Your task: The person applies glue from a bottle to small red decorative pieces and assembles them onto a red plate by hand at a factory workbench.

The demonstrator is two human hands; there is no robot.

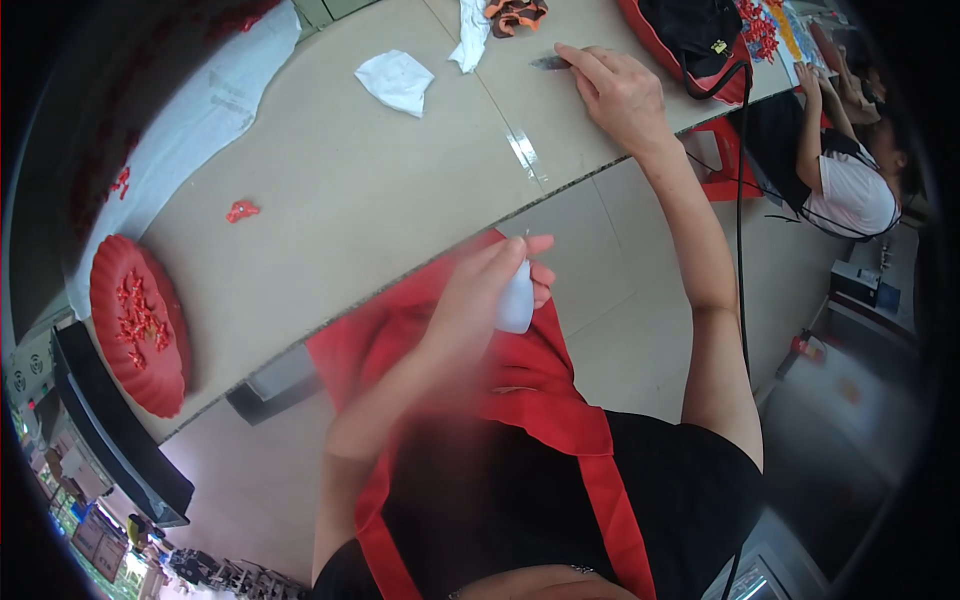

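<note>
My left hand (482, 285), a little blurred, is closed around a small white plastic bottle (515, 305) in front of the red apron (450, 300), just off the table's near edge. A thin tip seems to stand up from the bottle's top. Farther right, my right hand (622, 92) reaches over the table. Its fingers are on a small grey, pointed piece like a blade (549, 63), whose exact kind I cannot make out. A small red piece (241, 211) lies alone on the left part of the table (330, 200).
At the left, a red scalloped tray (170, 340) holds several small red pieces. Crumpled white tissue (396, 84) and an orange-brown scrap (517, 15) lie farther back. A black bag (700, 40) sits in a red container beside my right hand. A black cable hangs right; another person (850, 185) sits beyond.
</note>
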